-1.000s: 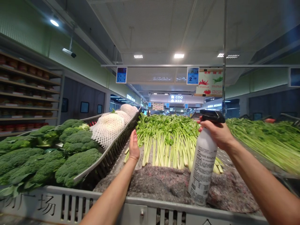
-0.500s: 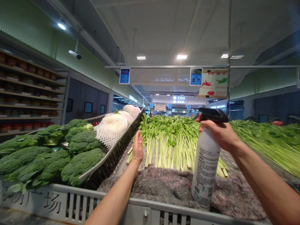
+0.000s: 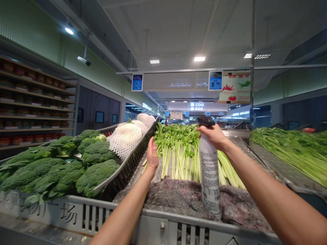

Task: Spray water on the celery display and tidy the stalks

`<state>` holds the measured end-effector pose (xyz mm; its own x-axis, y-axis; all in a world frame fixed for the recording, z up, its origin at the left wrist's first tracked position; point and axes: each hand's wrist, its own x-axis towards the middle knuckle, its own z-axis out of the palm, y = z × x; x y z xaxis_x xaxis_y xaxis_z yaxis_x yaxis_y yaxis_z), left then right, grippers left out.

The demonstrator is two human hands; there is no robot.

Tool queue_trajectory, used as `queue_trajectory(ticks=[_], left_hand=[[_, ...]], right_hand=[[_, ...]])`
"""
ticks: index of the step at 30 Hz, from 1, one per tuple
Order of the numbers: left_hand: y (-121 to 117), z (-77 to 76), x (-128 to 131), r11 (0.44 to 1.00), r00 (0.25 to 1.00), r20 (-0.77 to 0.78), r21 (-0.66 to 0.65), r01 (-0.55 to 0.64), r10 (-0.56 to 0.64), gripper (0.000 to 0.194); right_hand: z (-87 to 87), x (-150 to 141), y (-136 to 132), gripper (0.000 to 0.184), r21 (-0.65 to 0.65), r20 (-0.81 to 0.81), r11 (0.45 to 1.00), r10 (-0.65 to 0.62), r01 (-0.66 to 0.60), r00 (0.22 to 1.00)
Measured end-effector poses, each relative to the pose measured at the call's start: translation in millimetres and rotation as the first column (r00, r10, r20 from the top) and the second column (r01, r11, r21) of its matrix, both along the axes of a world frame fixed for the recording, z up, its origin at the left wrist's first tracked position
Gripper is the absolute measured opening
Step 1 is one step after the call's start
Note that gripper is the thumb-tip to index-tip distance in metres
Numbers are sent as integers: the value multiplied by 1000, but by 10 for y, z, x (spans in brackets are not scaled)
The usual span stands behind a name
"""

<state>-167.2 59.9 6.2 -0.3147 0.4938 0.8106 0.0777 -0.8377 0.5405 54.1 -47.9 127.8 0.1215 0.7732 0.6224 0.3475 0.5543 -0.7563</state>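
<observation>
Head view is showing two bare hands working over a sloping grey metal display desk (image 3: 138,173). Right of centre, the right hand (image 3: 215,135) is gripping a white cylindrical spray bottle with a black trigger head (image 3: 209,173), its fingers curling closely round the upper end; whether one is pressing the trigger cannot be told. That hold is probably keeping the trigger within a finger's reach and the bottle upright. Behind it, leafy green celery with pale stalks (image 3: 176,163) is lying with its leaves toward the back and cut ends toward the bottom of the frame, likely for tidy display. A lumpy grey-and-reddish felt-like cloth (image 3: 173,194) is lying between those ends and a grey slotted plastic rail (image 3: 189,223), perhaps for padding. At centre, the left hand (image 3: 152,157) is pointing upward, its fingers straightening, nearly together and holding nothing visible, just beside the celery's left edge; contact cannot be told. So the bottle is sitting within the right fingers and well apart from the left ones, while dark green broccoli heads (image 3: 98,172) are filling the lower left beyond a black slatted divider (image 3: 139,151).
</observation>
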Motion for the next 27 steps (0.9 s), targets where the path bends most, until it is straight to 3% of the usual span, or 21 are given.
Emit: queue_trajectory(ticks=[9,17,23,27], left_hand=[[-115,415,-73,995,996,-65,74,-62,67,50],[-191,384,-186,992,987,-97,15,-128,128,52],[-200,410,-270,993,989,-91,-3,-114,114,53],[-223,443,-290,993,989,-88,1,-120,119,53]], right_hand=[[-24,-82,-97,20,-7,58,998,61,-60,996],[-3,-217,-362,20,38,152,990,127,-134,980],[135,-340,-346,22,87,117,988,114,-125,987],[83,-391,-349,23,29,115,986,157,-161,981]])
